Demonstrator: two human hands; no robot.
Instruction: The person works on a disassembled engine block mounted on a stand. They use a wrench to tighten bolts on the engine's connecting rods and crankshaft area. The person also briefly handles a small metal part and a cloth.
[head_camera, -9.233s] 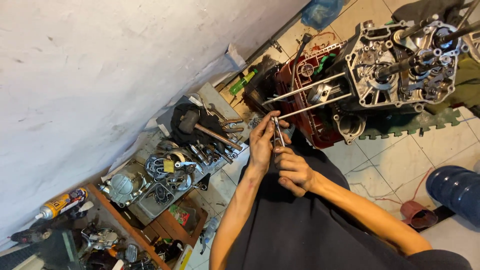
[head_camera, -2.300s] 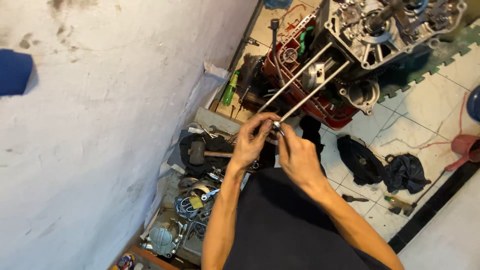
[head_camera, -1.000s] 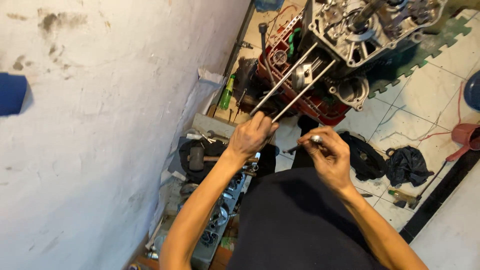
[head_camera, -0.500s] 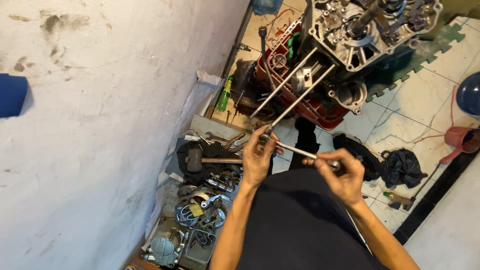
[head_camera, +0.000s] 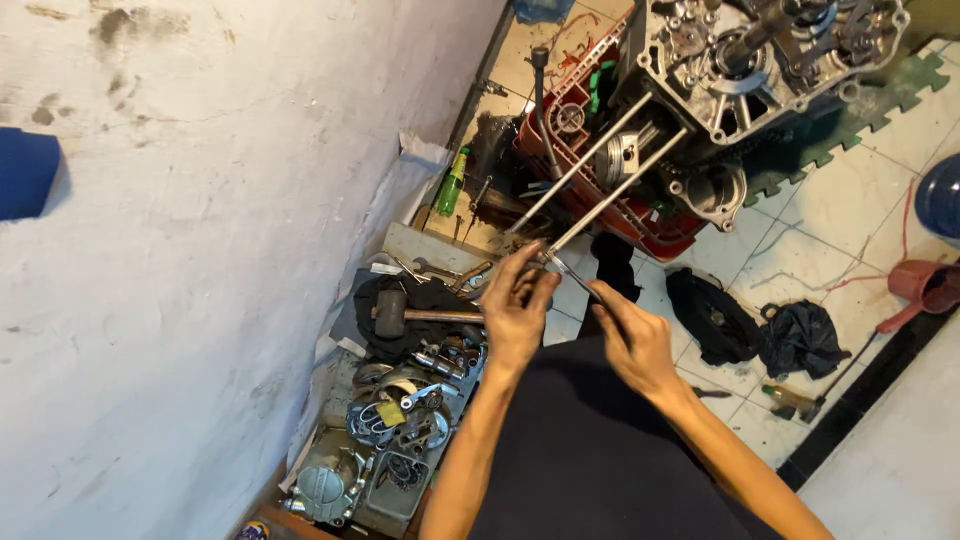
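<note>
Along the left side of the view runs a white plastered wall with dark stains (head_camera: 200, 250), the largest thing here, and to its right lies a floor of pale square tiles (head_camera: 830, 230). At the far right, a bare grey metal engine crankcase with exposed gears (head_camera: 760, 60) sits above a red plastic crate (head_camera: 640, 215). Two long silver steel studs (head_camera: 600, 205) reach from the crankcase down toward the person, side by side and close together. Near the wall, a grey tray of loose metal engine parts (head_camera: 400, 420) lies beside a black-headed mallet with a wooden handle (head_camera: 410, 313). Two crumpled black cloths (head_camera: 760, 325) lie on the tiles to the right, and a green plastic bottle (head_camera: 452, 182) stands against the far base of the wall.

At the near end of the studs, the left hand (head_camera: 515, 315) has its thumb and fingertips closed together, pinching the tip of a stud. Just to its right, the right hand (head_camera: 635, 345) curls its fingers around a thin dark metal tool (head_camera: 575, 280), whose far end touches the stud tip at the left hand's fingertips. Both hands are close together over the person's dark lap.
</note>
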